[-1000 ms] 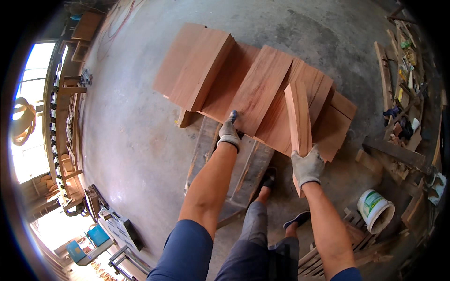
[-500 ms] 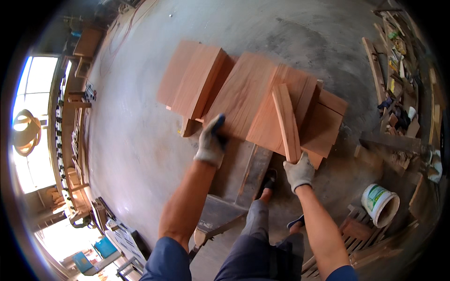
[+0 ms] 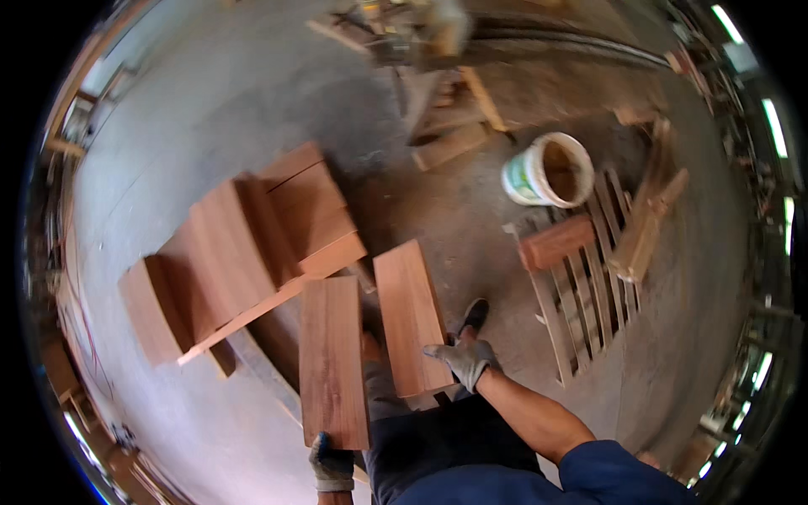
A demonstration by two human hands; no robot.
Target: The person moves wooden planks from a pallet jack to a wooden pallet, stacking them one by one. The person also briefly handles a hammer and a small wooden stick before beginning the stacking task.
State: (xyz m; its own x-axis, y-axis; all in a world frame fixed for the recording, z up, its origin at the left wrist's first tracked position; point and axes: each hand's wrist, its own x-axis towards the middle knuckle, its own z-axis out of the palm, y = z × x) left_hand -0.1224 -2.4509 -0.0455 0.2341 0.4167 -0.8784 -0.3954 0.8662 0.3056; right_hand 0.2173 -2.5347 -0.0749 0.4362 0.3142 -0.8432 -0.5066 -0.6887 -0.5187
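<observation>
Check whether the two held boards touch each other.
Apart: in the head view, a gap with the trouser leg showing through runs between the left board and the right board.

The gloved left hand is clasping low, its thumb pointing upward, while the left wrist is showing at the lower edge. The gloved right hand is gripping higher, its hidden fingers probably curling underneath; the bare right forearm is slanting up and leftward.

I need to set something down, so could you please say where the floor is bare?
Bare floor lies beyond the stacked boards and right of the slatted rack. Crowded: around the bucket, and where the left hand and right hand hold planks.
</observation>
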